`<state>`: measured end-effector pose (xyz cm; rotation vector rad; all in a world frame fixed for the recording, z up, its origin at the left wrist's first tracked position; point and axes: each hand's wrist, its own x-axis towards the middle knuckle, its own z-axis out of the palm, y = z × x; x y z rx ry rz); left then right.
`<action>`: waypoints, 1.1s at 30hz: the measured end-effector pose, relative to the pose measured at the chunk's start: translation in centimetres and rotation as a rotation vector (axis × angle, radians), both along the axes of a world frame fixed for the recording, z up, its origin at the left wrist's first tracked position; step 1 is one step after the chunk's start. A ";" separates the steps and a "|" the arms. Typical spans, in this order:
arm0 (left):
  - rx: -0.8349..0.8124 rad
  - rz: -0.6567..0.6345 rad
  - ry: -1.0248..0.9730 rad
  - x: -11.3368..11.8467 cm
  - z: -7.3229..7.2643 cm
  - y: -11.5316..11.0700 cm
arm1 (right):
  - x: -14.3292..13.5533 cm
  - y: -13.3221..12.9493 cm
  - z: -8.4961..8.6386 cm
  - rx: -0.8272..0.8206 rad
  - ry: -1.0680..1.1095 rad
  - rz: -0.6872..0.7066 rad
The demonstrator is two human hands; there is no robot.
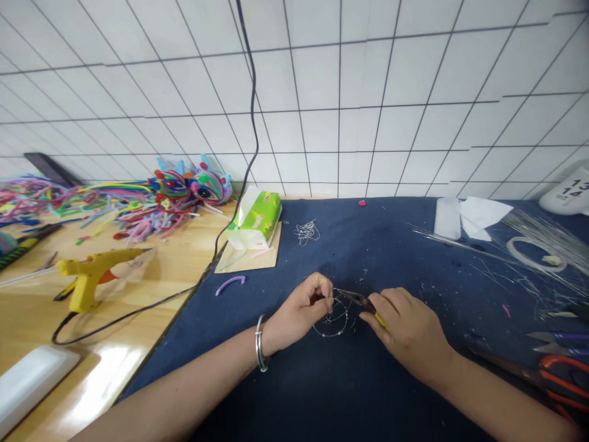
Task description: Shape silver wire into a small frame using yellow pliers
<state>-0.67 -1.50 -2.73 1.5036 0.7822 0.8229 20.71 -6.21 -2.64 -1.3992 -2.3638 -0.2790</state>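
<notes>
My left hand [301, 307], with a silver bangle on its wrist, pinches a thin wire ring [340, 333] that carries small beads. The ring hangs below the fingertips, just above or on the dark blue cloth [294, 393]. My right hand [407, 328] is wrapped round needle-nose pliers [359, 299] with a yellow handle. Their dark jaws point left and reach the wire near my left fingertips. Whether the jaws grip the wire is too small to tell.
A tangle of wire [307, 232] lies beyond my hands, near a green tissue pack [257, 218]. Straight wires [552, 245] and orange-handled scissors [564, 374] lie to the right. At left are a yellow glue gun [92, 273], its cord, and colourful pipe cleaners [142, 224].
</notes>
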 end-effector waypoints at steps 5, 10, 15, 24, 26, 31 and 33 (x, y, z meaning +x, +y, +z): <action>-0.015 -0.005 -0.020 0.0 0.0 0.0 | -0.1 -0.1 0.0 0.004 0.005 0.016; -0.021 0.002 -0.007 0.0 0.2 -0.1 | -0.1 -0.2 0.1 0.004 0.020 0.029; -0.035 0.003 -0.005 0.0 0.2 0.0 | -0.1 -0.1 0.1 -0.010 0.047 0.031; -0.112 -0.034 -0.009 -0.1 0.3 0.1 | 0.0 -0.1 -0.2 -0.022 0.106 0.014; -0.137 -0.036 -0.003 -0.1 0.4 0.1 | 0.1 0.0 -0.3 -0.024 0.119 0.009; -0.118 -0.033 0.072 -0.1 0.7 0.1 | 0.2 0.1 -0.5 -0.039 0.149 0.000; -0.081 -0.025 0.120 -0.3 0.8 0.2 | 0.3 0.1 -0.5 -0.050 0.161 -0.003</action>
